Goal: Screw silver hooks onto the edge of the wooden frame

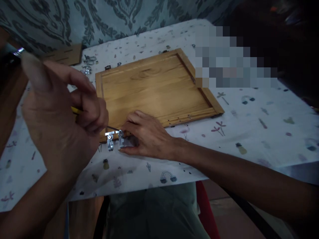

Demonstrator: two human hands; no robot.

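Observation:
A framed wooden board (149,86) lies on the table. Two silver metal hooks sit at its near left edge: a left hook (110,141) and a right hook (121,138). My left hand (67,109) is closed around a screwdriver with a yellow handle (76,110), thumb raised. The thin shaft (112,128) points right, its tip at the top of the right hook; whether it sits in a screw I cannot tell. My right hand (149,136) rests on the board's near edge, with thumb and fingers closed about the right hook.
More silver metal pieces (87,70) lie beyond the board's left corner, near a brown cardboard piece (66,54). A patterned white cloth (239,132) covers the table. A patterned wall (119,20) stands behind. A blurred patch hides the area at the right back.

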